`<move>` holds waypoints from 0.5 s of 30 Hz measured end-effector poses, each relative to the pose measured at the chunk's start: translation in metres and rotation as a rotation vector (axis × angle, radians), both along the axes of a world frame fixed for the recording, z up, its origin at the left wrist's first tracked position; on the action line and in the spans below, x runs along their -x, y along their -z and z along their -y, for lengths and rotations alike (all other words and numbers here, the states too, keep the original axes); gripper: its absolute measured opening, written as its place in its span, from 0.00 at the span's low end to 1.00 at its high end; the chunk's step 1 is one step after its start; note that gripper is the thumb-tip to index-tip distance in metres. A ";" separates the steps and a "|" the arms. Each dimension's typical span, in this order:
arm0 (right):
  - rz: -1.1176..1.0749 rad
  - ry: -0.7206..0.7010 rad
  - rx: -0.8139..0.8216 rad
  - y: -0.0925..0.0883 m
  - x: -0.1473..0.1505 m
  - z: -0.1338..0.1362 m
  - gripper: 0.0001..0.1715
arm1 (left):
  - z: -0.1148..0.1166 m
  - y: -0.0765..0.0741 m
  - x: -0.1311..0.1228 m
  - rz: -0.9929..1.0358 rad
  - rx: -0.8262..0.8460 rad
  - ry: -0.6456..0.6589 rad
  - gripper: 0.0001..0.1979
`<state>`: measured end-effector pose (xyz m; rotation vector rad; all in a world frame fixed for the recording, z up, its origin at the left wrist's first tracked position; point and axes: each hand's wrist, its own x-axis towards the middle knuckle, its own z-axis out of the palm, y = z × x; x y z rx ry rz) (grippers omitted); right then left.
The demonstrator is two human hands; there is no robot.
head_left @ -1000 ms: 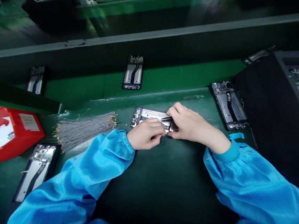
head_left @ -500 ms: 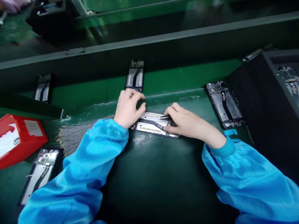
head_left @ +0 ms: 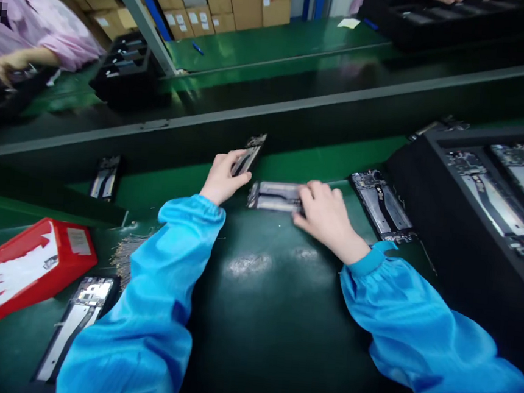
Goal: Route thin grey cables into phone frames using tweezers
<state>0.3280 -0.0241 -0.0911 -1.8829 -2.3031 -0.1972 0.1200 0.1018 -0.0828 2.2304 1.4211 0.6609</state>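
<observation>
To the left of the black tray (head_left: 447, 228), two opened phone units are handled at once, and a slip seems the likeliest trouble. The tilted phone unit (head_left: 250, 154), farther to the left of the tray, is pinched near its lower end between the thumb and fingers of the left hand (head_left: 227, 175); since only that end is gripped, it could be twisted loose or knocked against its neighbour. The flat phone unit (head_left: 273, 196), between it and the tray, is held by its tray-side end between the thumb and fingers of the right hand (head_left: 314, 204), though how firmly cannot be told through the blur. If it is dragged carelessly, grit on the desk (head_left: 278, 326) could be rubbed into its underside, and the bare ribbon could be snagged by a fingertip. In looks, the flat unit is edged in black, with a pale metallic plate split lengthwise by a dark ribbon and small circuitry crowded at the end away from the tray; its outline is smeared. The tilted unit is seen at a steep slant, narrow and grey, with its circuitry uppermost; whether its lower edge is rested on anything cannot be seen.
</observation>
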 end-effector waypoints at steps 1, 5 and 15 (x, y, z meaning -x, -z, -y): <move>-0.009 0.067 -0.059 0.000 -0.004 -0.003 0.23 | 0.012 -0.004 0.004 0.011 -0.033 0.073 0.24; -0.139 0.014 -0.131 0.001 -0.009 -0.004 0.17 | 0.073 -0.002 0.010 -0.013 -0.091 0.399 0.19; -0.160 -0.606 0.155 0.011 0.032 0.020 0.19 | 0.105 0.005 0.053 -0.299 -0.188 0.489 0.14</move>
